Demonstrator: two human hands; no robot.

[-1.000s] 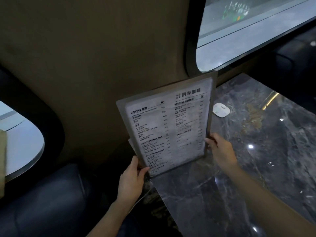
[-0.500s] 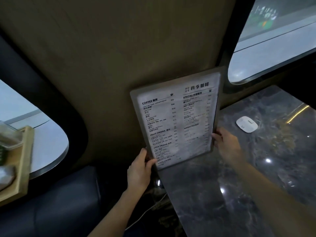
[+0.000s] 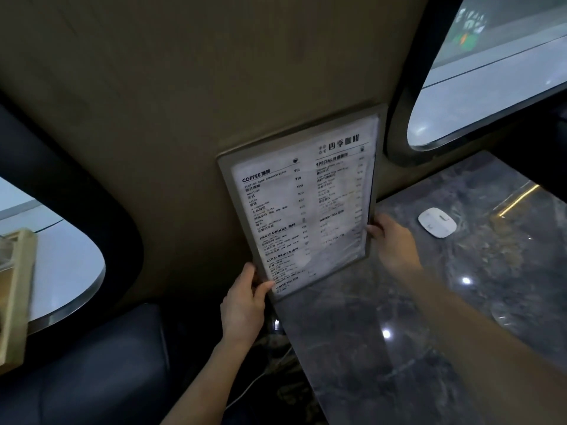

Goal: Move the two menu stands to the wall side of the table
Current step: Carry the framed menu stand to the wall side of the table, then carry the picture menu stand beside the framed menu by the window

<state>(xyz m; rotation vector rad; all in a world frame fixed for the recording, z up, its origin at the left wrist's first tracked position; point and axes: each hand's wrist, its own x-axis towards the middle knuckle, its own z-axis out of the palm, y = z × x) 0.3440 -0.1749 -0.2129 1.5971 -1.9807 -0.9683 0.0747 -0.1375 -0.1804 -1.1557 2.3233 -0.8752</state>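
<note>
A clear acrylic menu stand (image 3: 302, 204) with a printed drinks list stands upright at the wall end of the dark marble table (image 3: 429, 317), its back close against the beige wall (image 3: 214, 87). My left hand (image 3: 245, 299) grips its lower left corner, thumb on the front. My right hand (image 3: 394, 243) holds its lower right edge. A second menu stand is not visible; it may be hidden behind this one.
A small white round device (image 3: 437, 222) lies on the table right of the menu. Rounded windows sit at upper right (image 3: 491, 72) and at left (image 3: 52, 256). A dark padded seat (image 3: 92, 363) is below left, a wooden tray (image 3: 15, 296) at the far left edge.
The menu stand has moved back toward the wall and stands more upright against it. Both hands kept their grip on its lower corners. The camera view shifted left.
</note>
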